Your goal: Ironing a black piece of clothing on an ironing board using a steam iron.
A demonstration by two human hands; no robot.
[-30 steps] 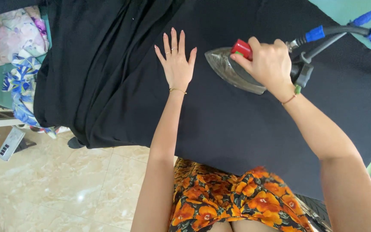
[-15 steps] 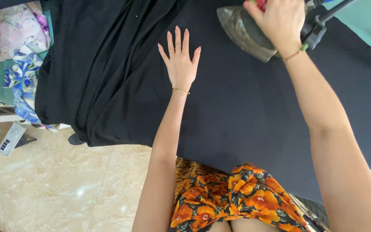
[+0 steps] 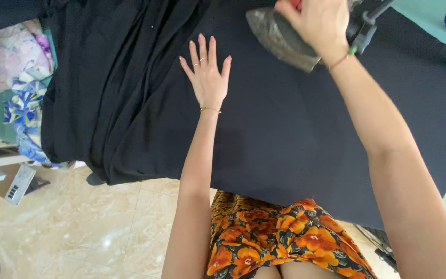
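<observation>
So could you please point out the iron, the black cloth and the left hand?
iron (image 3: 280, 39): head view, on its grey soleplate.
black cloth (image 3: 285, 134): head view, on its flat middle.
left hand (image 3: 207, 77): head view, on its back.

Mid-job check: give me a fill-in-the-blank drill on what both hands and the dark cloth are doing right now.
1. The left hand lies flat, fingers spread, on the ____ fabric.
2. The right hand grips the grey metal clothes iron by its ____ handle.
3. The iron's pointed tip faces the picture's ____ side.
4. A thin gold bracelet circles the ____ wrist.

Missing words: black; red; left; left
</observation>
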